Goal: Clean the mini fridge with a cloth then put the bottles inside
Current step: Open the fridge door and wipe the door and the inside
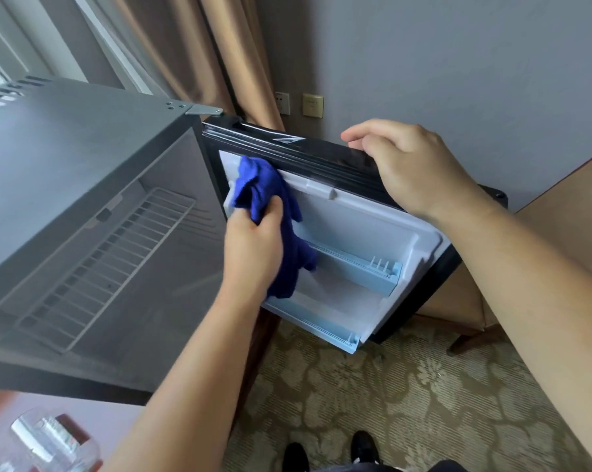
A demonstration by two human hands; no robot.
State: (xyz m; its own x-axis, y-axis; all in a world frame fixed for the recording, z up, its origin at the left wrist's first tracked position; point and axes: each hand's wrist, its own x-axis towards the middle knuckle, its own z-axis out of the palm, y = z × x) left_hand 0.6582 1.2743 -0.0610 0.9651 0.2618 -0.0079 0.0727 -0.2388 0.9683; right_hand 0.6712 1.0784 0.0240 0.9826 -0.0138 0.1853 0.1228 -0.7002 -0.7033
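Observation:
The grey mini fridge [83,158] stands on the left with its door [355,240] swung open to the right, white inner lining and pale blue door shelves showing. A wire shelf [110,267] sits inside the dark cabinet. My left hand [253,247] grips a blue cloth [264,189] and holds it against the upper left of the door's inner lining. My right hand [410,165] holds the door's top edge, fingers curled over it. A clear plastic bottle [49,441] lies blurred at the bottom left.
A beige armchair [543,240] stands right behind the open door. Brown curtains [199,52] and wall sockets [282,103] are behind the fridge. Patterned carpet [406,396] covers the floor, with my black shoes [332,451] at the bottom edge.

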